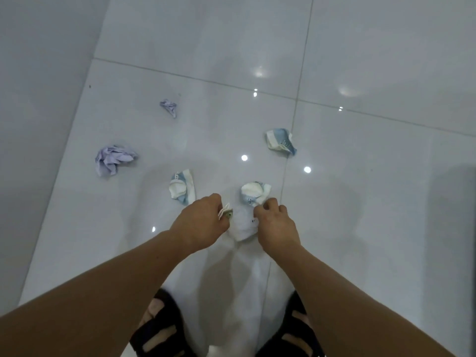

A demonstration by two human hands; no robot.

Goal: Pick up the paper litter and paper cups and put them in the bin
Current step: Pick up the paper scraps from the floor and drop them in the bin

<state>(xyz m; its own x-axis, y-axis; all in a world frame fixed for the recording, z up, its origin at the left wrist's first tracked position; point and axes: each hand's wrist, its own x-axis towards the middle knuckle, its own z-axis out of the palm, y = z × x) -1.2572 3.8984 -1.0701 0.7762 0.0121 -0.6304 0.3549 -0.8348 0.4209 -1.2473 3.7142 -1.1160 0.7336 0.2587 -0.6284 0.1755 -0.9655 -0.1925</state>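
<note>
Reaching down, the left hand (202, 224) pinches a flattened cup scrap (225, 212) just beside a blurred white wad (243, 226). The nearest crushed cup (255, 193) lies just beyond the right hand (275, 224), whose fingers are curled, though I cannot tell on what.

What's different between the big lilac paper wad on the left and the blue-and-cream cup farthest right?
The lilac paper wad is plain; the blue-and-cream cup has colour bands and a small printed face. The wad is shapeless crumples; the cup is crushed but still roughly cup-shaped. Both lie on the white tile floor.
</note>
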